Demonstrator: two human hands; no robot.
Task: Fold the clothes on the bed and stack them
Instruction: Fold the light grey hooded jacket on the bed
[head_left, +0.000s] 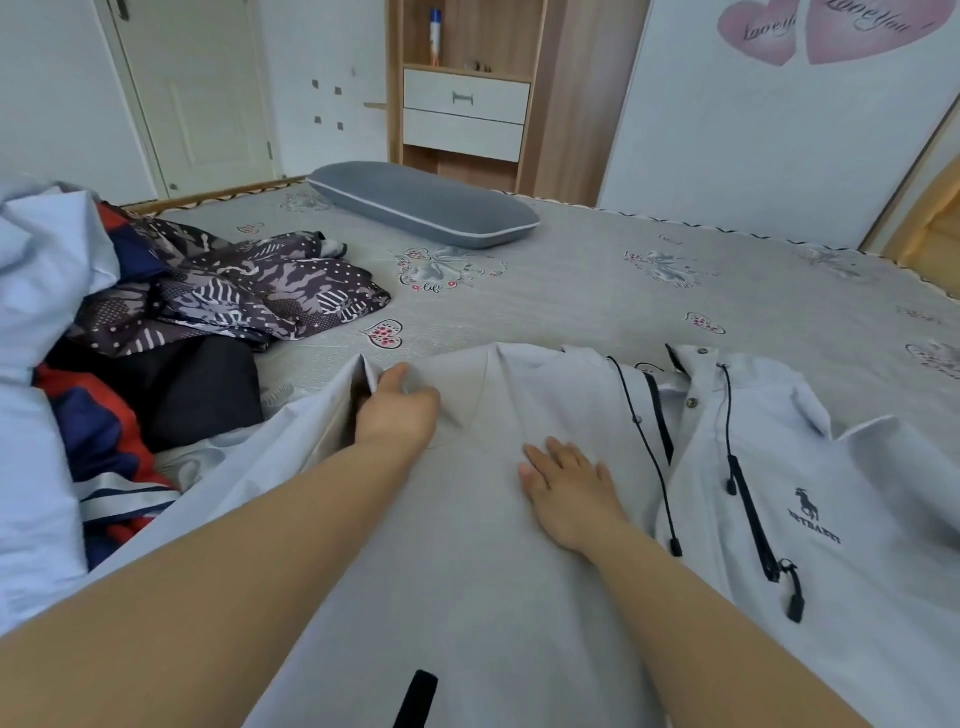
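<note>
1. Two hands are in view. The left hand (397, 410) curls its fingers round a fold of the pale grey jacket (467, 545), so its grip is clamped on the cloth. The right hand (569, 486) lies flat on the jacket with straight fingers, its grip apart.
2. One pale grey jacket is spread along the near edge of the bed (571, 280). It has a black zipper, black drawstrings, small buttons and a black horse logo on the chest at the right side.
3. One loose pile of clothes (171, 332) lies at the left edge of the bed. I can count three pieces in it: a dark patterned garment with dots and stripes, a black one, and a red and navy one.
4. One light blue quilt (36, 322) is bunched at the left edge, touching the pile.
5. One grey pillow (423, 202) lies at the far edge of the bed, well apart from the jacket.
</note>
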